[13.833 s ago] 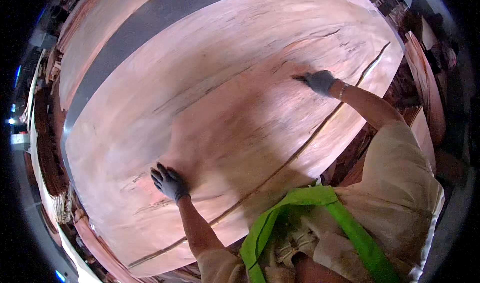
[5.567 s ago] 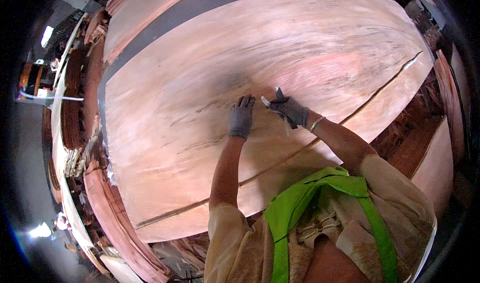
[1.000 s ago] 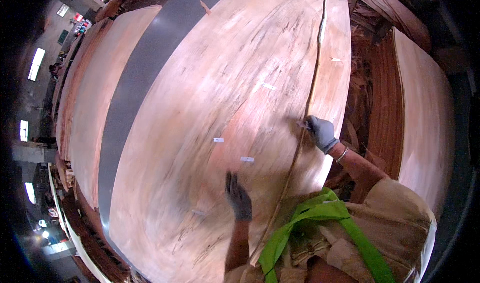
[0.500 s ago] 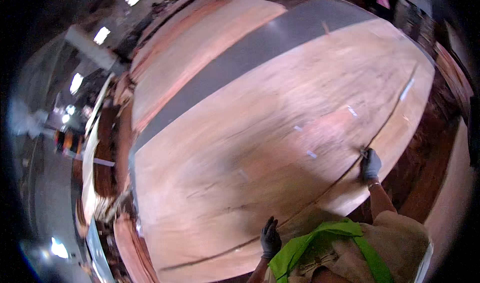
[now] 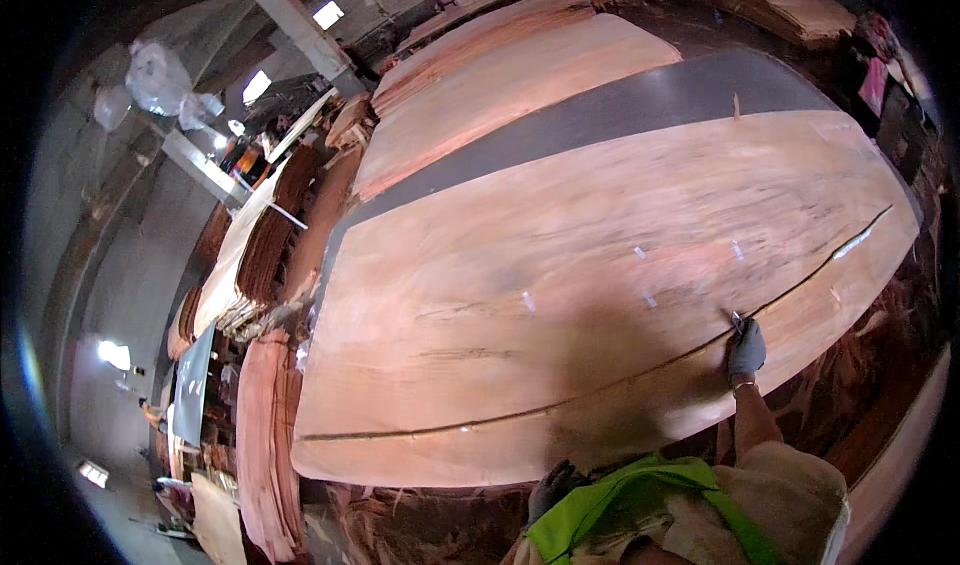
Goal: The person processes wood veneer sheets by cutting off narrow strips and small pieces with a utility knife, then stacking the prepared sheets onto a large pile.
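A wide sheet of pale wood veneer (image 5: 440, 265) lies across the dark table top. A long dark split (image 5: 600, 390) runs along its near side, and small whitish tape pieces (image 5: 649, 301) dot the surface. My right hand (image 5: 746, 350), in a grey glove, rests on the sheet at the split. Its fingers are closed around something small with a shiny tip, too small to name. My left hand (image 5: 550, 490), also gloved, hovers at the sheet's near edge beside the green strap. Its fingers look loosely apart and empty, in shadow and partly hidden.
The grey table top (image 5: 600, 115) shows as a band beyond the sheet. More veneer sheets (image 5: 540, 75) lie behind it. Veneer stacks (image 5: 262, 225) stand at the left, with reddish sheets (image 5: 265, 445) nearer me. Torn veneer scraps (image 5: 420, 525) lie below the near edge.
The view has shifted, so the sheet sits lower and more level. My right hand stays at the split. My left hand has drawn back off the sheet towards my body.
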Action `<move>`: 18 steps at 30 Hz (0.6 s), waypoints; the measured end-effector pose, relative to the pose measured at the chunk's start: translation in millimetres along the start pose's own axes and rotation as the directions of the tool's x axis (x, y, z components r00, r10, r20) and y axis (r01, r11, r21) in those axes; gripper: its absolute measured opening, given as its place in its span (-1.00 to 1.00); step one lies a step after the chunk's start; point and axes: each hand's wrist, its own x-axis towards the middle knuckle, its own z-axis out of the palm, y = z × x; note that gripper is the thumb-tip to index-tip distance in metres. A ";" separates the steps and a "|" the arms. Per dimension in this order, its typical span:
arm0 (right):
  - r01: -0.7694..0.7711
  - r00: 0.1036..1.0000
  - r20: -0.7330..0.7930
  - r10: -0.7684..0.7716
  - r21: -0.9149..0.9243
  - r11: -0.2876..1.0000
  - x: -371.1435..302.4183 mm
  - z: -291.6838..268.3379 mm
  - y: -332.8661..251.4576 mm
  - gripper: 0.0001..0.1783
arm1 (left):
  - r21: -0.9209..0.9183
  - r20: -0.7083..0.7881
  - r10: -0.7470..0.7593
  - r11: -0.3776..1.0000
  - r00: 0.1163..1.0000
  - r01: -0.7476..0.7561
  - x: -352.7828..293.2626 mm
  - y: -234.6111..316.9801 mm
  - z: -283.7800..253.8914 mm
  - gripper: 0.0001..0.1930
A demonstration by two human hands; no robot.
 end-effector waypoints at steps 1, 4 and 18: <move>0.006 1.000 0.022 -0.006 -0.002 1.000 -2.6 -3.4 -8.4 -0.85 | 0.000 0.014 -0.006 1.000 1.000 0.006 -9.5 -7.9 -1.1 -0.64; -0.024 0.998 0.054 0.025 -0.014 1.000 10.4 -11.1 6.0 -0.84 | -0.193 -0.029 -0.099 0.977 0.995 0.092 -30.6 -31.9 2.9 -0.60; 0.208 0.761 0.410 -0.503 0.580 0.788 -339.3 72.2 -159.8 -0.76 | -0.248 -0.278 -0.326 0.933 0.904 0.260 -197.6 -161.5 -79.7 -0.56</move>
